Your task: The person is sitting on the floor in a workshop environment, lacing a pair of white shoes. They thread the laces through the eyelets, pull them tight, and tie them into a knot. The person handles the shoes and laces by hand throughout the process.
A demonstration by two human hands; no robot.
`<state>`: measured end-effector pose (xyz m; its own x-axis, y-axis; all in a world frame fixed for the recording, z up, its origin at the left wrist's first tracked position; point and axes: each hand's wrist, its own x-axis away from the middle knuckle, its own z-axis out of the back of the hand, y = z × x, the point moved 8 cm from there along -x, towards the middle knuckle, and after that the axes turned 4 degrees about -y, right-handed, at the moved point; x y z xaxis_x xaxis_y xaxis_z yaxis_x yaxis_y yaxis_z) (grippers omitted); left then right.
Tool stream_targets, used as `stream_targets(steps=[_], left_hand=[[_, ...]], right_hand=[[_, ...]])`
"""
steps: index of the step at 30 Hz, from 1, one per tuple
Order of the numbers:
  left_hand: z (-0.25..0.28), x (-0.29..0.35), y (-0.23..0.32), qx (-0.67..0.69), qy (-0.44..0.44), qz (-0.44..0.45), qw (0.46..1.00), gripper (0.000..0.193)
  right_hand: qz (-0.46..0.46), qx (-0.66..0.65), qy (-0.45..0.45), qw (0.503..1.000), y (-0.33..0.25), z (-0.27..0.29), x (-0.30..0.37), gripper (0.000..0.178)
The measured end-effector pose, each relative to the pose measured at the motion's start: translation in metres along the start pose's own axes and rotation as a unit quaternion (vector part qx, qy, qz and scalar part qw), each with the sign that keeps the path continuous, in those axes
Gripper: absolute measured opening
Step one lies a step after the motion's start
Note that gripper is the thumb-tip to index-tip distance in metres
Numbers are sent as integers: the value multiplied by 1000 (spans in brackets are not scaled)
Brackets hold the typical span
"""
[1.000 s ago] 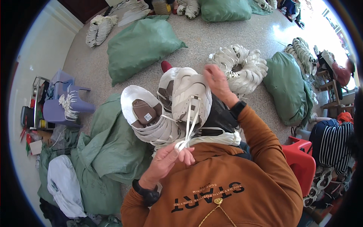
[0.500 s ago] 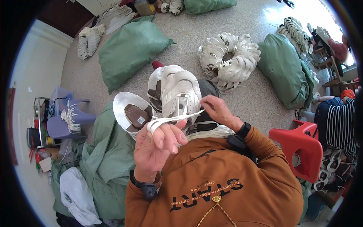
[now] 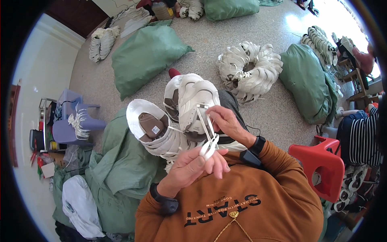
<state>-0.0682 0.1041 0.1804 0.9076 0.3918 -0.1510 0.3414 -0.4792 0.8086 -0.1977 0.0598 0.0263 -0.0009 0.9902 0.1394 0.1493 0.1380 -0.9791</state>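
A white shoe upper (image 3: 193, 99) rests on my lap, its toe pointing away from me. From its eyelets a white shoelace (image 3: 211, 146) comes down towards my body and loops around the fingers of my left hand (image 3: 195, 167). That hand is closed on the looped lace, thumb against the fingers. Beside the eyelets, the thumb and forefinger of my right hand (image 3: 227, 124) pinch together at the lace; the fingertips partly hide it. To the left lie more stacked white uppers (image 3: 151, 121) with brown linings.
On the floor ahead sits a ring of white uppers (image 3: 250, 68) between green sacks (image 3: 147, 56). A purple stool (image 3: 70, 127) with bundled laces (image 3: 78, 123) stands left, a red stool (image 3: 318, 161) right. Green sacking (image 3: 117, 169) and a white cloth (image 3: 80, 205) lie at my left.
My left hand has moved right and down with the lace looped on it. My right hand has come in against the upper's eyelets. The lace no longer stretches sideways between my hands.
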Motion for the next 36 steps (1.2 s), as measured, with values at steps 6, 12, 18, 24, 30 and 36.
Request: stream_targets(steps=[6, 12, 18, 24, 30, 36], left_hand=[[-1, -1, -18, -107, -43, 73, 991, 26], [137, 60, 1, 127, 314, -91, 936, 14], [184, 77, 79, 129, 274, -198, 932, 22], [229, 113, 118, -461, 403, -16, 791, 20], [150, 16, 36, -779, 224, -4, 585, 28], [144, -39, -35, -803, 91, 51, 587, 19]], right_hand=[[-158, -205, -135, 957, 4, -33, -5, 19], [-134, -409, -120, 895, -25, -11, 24, 18], [-132, -406, -23, 904, 14, 37, 38, 21], [-43, -456, -13, 889, -2, 60, 37, 30], [-69, -271, 24, 960, -4, 63, 54, 34], [-162, -45, -42, 985, -6, 92, 103, 34]])
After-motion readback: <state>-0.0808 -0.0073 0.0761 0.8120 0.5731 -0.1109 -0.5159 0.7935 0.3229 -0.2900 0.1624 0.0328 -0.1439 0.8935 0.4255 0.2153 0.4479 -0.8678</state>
